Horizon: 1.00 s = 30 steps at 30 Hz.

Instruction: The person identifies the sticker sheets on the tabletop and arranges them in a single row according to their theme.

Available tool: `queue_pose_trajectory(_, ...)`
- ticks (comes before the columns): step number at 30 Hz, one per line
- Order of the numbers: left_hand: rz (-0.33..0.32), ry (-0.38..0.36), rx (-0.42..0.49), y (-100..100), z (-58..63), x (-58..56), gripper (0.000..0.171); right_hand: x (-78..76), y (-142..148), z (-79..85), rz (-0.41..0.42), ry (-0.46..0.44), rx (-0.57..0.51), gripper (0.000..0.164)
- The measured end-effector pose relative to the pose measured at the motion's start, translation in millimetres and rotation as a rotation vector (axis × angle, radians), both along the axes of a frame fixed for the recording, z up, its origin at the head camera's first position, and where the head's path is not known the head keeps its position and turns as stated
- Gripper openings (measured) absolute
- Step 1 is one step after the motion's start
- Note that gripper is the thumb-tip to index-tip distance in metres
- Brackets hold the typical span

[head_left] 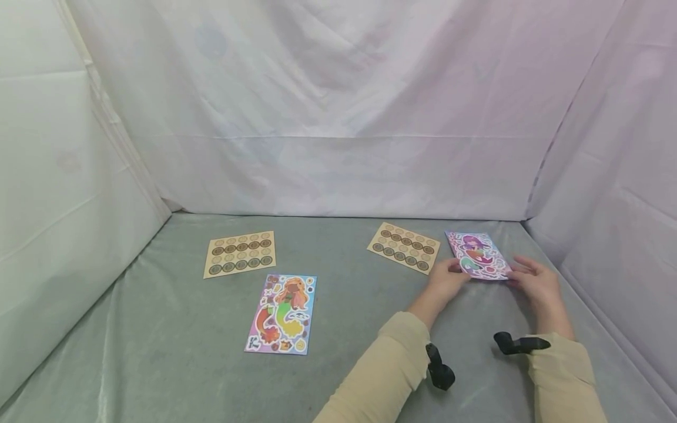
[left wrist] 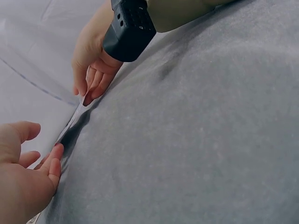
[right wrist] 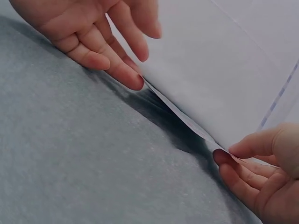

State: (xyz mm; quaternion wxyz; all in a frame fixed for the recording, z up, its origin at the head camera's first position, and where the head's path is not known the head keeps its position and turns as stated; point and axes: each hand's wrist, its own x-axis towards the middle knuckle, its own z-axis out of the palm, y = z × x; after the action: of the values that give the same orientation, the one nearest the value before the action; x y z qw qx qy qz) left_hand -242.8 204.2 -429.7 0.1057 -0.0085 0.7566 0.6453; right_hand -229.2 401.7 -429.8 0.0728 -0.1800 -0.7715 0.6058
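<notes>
A purple and white mermaid sticker sheet (head_left: 478, 254) lies at the back right, its near edge lifted off the table. My right hand (head_left: 536, 285) pinches its near right corner, thumb above and fingers beneath, as the right wrist view shows. At the near left corner, fingertips of my left hand (head_left: 446, 280) touch the edge; the left wrist view shows that thumb raised off it. Both wrist views catch the sheet (right wrist: 180, 112) only edge-on, with a dark shadow beneath.
A tan sheet of round brown stickers (head_left: 406, 247) lies left of my hands, and a similar tan sheet (head_left: 240, 254) further left. Another mermaid sticker sheet (head_left: 282, 314) lies nearer the front. White cloth walls (head_left: 338, 170) border the grey table (head_left: 174, 341).
</notes>
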Motion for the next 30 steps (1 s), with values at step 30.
queue_pose_trajectory(30, 0.039, 0.049, 0.117, -8, -0.4, -3.6, 0.032, 12.0, 17, 3.5, 0.349, -0.026, -0.315, 0.059)
